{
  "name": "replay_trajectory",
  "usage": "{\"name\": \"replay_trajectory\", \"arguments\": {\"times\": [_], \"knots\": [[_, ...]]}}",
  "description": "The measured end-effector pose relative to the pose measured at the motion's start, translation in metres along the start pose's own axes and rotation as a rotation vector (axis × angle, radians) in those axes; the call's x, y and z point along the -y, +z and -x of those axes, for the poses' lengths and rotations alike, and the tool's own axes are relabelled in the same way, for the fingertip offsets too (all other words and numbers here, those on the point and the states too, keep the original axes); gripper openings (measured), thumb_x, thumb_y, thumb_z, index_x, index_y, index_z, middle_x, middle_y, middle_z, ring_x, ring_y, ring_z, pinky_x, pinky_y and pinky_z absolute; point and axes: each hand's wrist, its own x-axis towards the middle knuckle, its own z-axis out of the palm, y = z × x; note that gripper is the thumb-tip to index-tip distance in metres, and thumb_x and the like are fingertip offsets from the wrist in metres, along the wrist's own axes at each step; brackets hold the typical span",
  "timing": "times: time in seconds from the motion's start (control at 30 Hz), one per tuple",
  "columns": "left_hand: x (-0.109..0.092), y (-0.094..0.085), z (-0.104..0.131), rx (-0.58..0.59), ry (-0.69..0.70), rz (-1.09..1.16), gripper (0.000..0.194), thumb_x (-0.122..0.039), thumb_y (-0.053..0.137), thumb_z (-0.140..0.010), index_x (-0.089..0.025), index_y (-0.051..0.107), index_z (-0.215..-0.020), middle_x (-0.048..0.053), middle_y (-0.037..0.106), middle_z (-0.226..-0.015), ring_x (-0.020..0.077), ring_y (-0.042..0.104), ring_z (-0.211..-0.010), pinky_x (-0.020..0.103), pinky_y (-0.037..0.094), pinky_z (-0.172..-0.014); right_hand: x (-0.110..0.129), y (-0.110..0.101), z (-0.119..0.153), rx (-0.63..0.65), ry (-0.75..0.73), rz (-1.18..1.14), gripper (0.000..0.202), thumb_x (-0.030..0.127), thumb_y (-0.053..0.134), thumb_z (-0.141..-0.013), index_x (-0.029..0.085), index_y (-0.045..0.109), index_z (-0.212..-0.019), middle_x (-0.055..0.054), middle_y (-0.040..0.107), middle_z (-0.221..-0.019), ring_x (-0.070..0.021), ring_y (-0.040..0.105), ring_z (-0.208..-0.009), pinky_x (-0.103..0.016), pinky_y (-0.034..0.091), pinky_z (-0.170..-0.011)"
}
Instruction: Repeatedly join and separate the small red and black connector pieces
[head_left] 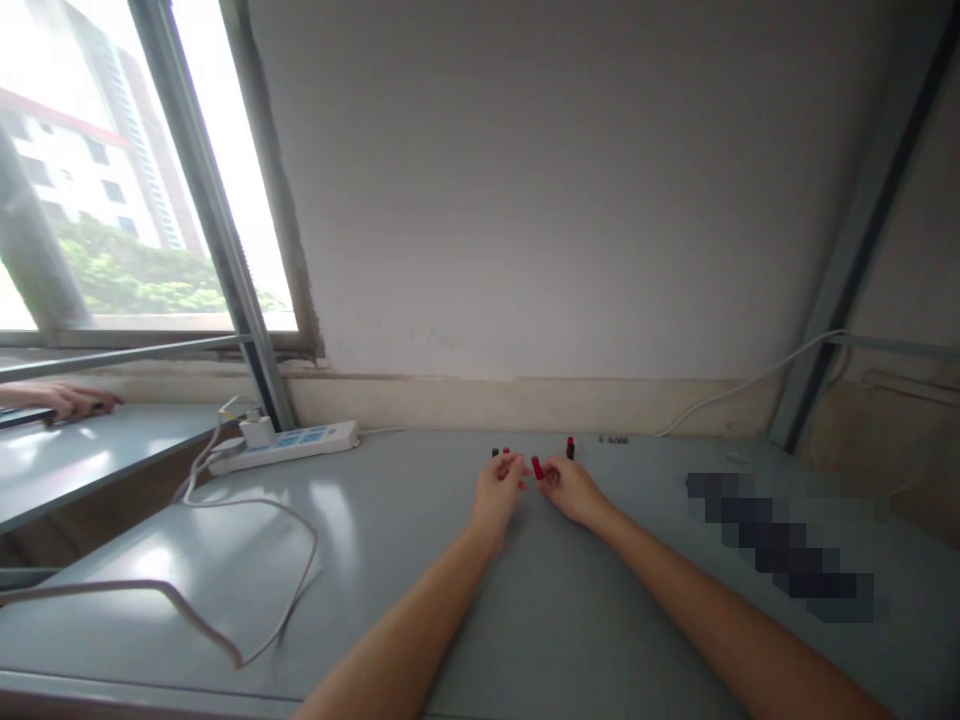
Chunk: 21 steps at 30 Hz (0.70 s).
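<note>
Grey table point(420, 560) under window point(112, 200)

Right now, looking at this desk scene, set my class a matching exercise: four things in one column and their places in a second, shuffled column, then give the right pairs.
Things:
1. power strip
2. small red piece
3. another person's hand
4. white cable

Places:
A. between the left hand and right hand
B. on the neighbouring table at far left, under the window
C. on the grey table at its back left, near the window frame
D. running along the wall towards the post at right

Pairs: 1-C, 2-A, 3-B, 4-D
</note>
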Motion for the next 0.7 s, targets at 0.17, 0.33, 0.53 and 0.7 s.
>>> {"name": "replay_trajectory", "arguments": {"times": [0.17, 0.33, 0.53, 0.7], "knots": [[-0.002, -0.01, -0.009, -0.142, -0.047, 0.09, 0.019, -0.029, 0.054, -0.065, -0.011, 0.056, -0.073, 0.004, 0.059, -0.066, 0.0069, 0.047, -0.05, 0.018, 0.029, -0.042, 0.001, 0.013, -0.019, -0.008, 0.149, 0.036, 0.014, 0.019, 0.056, -0.071, 0.014, 0.061, -0.083, -0.006, 0.064, -0.08, -0.0144, 0.056, -0.073, -0.023, 0.037, -0.062], [0.001, -0.012, -0.011, -0.155, -0.102, 0.141, 0.018, -0.028, 0.056, -0.062, -0.012, 0.055, -0.07, 0.003, 0.058, -0.064, 0.0067, 0.047, -0.049, 0.018, 0.028, -0.042, 0.008, 0.023, -0.026, -0.054, 0.178, 0.122, 0.019, 0.028, 0.056, -0.072, 0.019, 0.063, -0.088, -0.005, 0.064, -0.087, -0.0169, 0.056, -0.083, -0.026, 0.037, -0.067], [0.004, -0.009, -0.009, -0.145, -0.106, 0.158, 0.019, -0.029, 0.06, -0.059, -0.012, 0.055, -0.067, 0.003, 0.058, -0.06, 0.0066, 0.045, -0.047, 0.018, 0.027, -0.041, 0.017, 0.025, -0.026, -0.031, 0.23, 0.201, 0.021, 0.034, 0.055, -0.071, 0.024, 0.065, -0.087, -0.004, 0.064, -0.09, -0.0193, 0.055, -0.088, -0.029, 0.038, -0.07], [0.001, -0.009, -0.009, -0.156, -0.115, 0.166, 0.018, -0.028, 0.06, -0.06, -0.012, 0.054, -0.065, 0.003, 0.058, -0.061, 0.0064, 0.046, -0.047, 0.018, 0.027, -0.04, 0.019, 0.025, -0.028, -0.012, 0.246, 0.193, 0.022, 0.038, 0.054, -0.071, 0.025, 0.066, -0.084, -0.003, 0.065, -0.087, -0.0193, 0.056, -0.086, -0.029, 0.038, -0.07]]}}
